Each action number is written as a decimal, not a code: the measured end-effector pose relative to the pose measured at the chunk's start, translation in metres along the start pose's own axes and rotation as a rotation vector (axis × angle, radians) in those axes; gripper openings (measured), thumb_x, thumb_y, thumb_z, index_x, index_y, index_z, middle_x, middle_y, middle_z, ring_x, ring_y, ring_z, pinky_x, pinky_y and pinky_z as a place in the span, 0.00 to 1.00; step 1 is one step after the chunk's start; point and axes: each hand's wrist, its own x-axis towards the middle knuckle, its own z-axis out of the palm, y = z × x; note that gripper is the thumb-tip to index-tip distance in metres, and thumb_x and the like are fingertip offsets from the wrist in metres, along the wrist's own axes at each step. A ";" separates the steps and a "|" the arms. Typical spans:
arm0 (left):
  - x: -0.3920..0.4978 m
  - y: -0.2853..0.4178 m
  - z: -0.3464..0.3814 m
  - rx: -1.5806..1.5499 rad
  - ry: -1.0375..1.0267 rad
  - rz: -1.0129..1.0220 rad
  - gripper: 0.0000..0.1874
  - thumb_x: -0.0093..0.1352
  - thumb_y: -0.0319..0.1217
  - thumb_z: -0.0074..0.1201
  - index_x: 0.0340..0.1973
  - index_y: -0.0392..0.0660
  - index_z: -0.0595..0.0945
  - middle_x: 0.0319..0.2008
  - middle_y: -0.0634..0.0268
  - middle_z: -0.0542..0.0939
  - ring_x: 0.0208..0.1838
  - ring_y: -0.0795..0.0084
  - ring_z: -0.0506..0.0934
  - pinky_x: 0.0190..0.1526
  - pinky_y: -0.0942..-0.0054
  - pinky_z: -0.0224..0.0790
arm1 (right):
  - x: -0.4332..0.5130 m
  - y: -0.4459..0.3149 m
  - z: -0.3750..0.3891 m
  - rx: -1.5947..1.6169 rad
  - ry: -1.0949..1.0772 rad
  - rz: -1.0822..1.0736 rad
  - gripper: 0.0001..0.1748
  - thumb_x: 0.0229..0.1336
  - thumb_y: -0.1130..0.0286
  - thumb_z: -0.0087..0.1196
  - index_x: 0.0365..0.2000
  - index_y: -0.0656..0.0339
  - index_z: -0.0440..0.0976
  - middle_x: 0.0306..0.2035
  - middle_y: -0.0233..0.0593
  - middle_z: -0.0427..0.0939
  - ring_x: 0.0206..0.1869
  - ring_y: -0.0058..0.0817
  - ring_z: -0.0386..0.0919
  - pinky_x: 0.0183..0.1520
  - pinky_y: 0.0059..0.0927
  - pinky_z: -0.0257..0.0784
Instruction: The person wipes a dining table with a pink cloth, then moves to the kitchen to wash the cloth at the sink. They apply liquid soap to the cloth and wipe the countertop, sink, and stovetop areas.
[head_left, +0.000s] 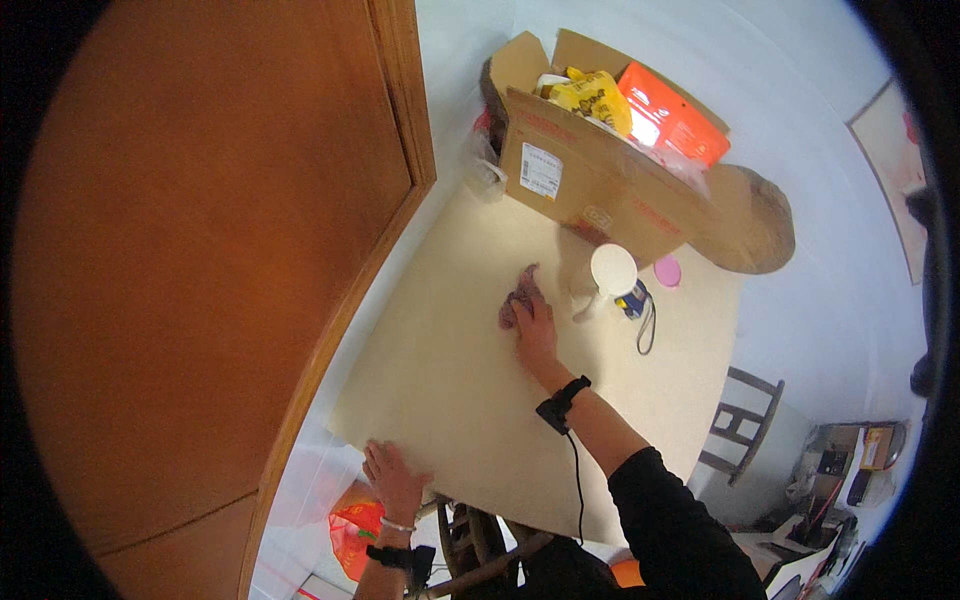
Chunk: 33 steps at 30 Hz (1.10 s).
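Under my right hand (537, 336) is a crumpled purplish cloth (527, 289), gripped and pressed on the cream tabletop (457, 375). My left hand (394, 480) rests flat with spread fingers on the table's near left edge and holds nothing. Each wrist wears a black strap with a small device, and a cable trails from the right one. To the right of the cloth stands a white cup or jug (613, 270). Beside it lies a blue and yellow tape measure (631, 301) with a dark wrist loop.
A large open cardboard box (600, 191) holding yellow and orange packages fills the table's far end. A pink disc (667, 271) lies near it. A wooden door (210, 247) borders the left. One dark chair (742, 424) stands right; a red bag (352, 532) is below left.
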 end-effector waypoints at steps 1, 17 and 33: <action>0.001 0.000 -0.002 0.017 -0.024 -0.020 0.58 0.48 0.52 0.70 0.65 0.33 0.58 0.69 0.35 0.50 0.73 0.40 0.47 0.69 0.42 0.41 | 0.024 0.002 0.009 0.238 -0.023 0.162 0.21 0.52 0.73 0.56 0.50 0.61 0.72 0.47 0.52 0.70 0.51 0.49 0.69 0.52 0.44 0.68; -0.014 -0.003 0.016 -0.019 0.109 0.172 0.53 0.54 0.47 0.65 0.66 0.34 0.55 0.69 0.31 0.48 0.71 0.31 0.48 0.68 0.38 0.42 | 0.089 0.005 0.036 -0.058 0.108 -0.277 0.21 0.54 0.78 0.50 0.50 0.56 0.74 0.50 0.52 0.69 0.50 0.49 0.69 0.52 0.44 0.68; -0.123 -0.016 -0.012 -0.220 -0.116 0.013 0.44 0.52 0.44 0.69 0.60 0.39 0.68 0.66 0.42 0.60 0.69 0.35 0.55 0.67 0.40 0.47 | 0.136 -0.013 0.069 0.205 0.127 0.025 0.16 0.60 0.64 0.51 0.44 0.63 0.74 0.43 0.51 0.73 0.44 0.46 0.71 0.47 0.43 0.69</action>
